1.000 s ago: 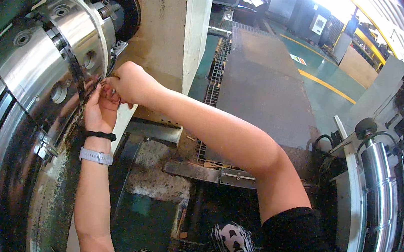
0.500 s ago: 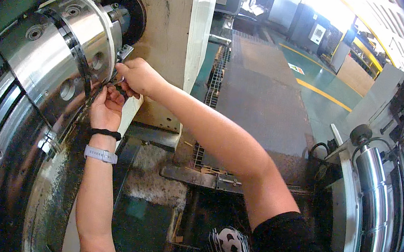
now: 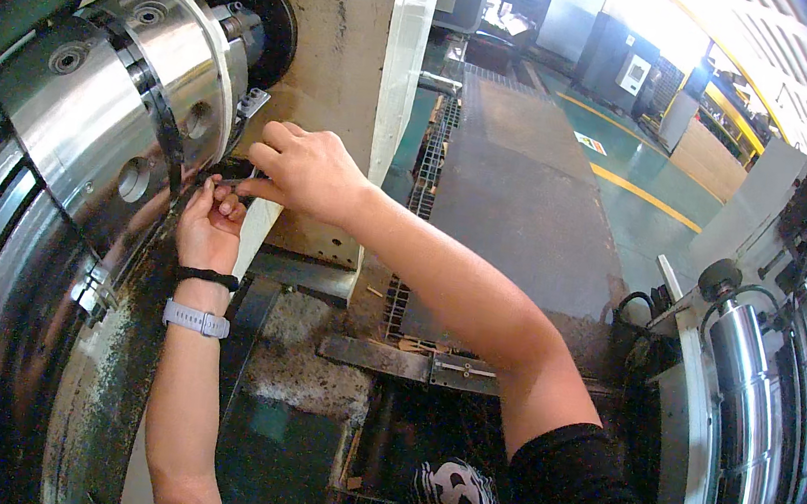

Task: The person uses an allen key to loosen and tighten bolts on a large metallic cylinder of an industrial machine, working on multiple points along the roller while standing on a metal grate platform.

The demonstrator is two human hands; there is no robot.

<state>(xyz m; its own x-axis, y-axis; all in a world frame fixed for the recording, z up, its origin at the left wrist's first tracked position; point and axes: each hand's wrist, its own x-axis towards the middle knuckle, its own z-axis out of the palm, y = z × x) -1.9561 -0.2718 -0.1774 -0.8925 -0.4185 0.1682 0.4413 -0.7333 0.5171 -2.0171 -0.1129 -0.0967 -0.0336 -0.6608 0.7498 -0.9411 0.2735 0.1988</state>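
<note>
A large shiny metal cylinder (image 3: 74, 101) with round recessed holes and a dark band fills the left side. At its lower right edge my left hand (image 3: 211, 233) is raised palm up, with its fingers curled and fingertips pinched close to the metal. My right hand (image 3: 307, 175) reaches in from the right, knuckles up and fingers bent, its fingertips meeting those of the left. A small dark piece shows between the fingertips, too hidden to name. Just above the hands, a small metal block (image 3: 253, 103) sits at the cylinder's rim.
Behind the hands stands a stained cream machine wall (image 3: 331, 62). A black round flange (image 3: 269, 34) is at the cylinder's far end. A worn grey platform (image 3: 530, 207) lies to the right, beside a metal grating (image 3: 431, 165). Shiny rollers (image 3: 749, 395) stand at the far right.
My right hand has shifted slightly right and down, away from the cylinder's rim, and its fingers have lifted and spread a little. My left hand stays at nearly the same spot.
</note>
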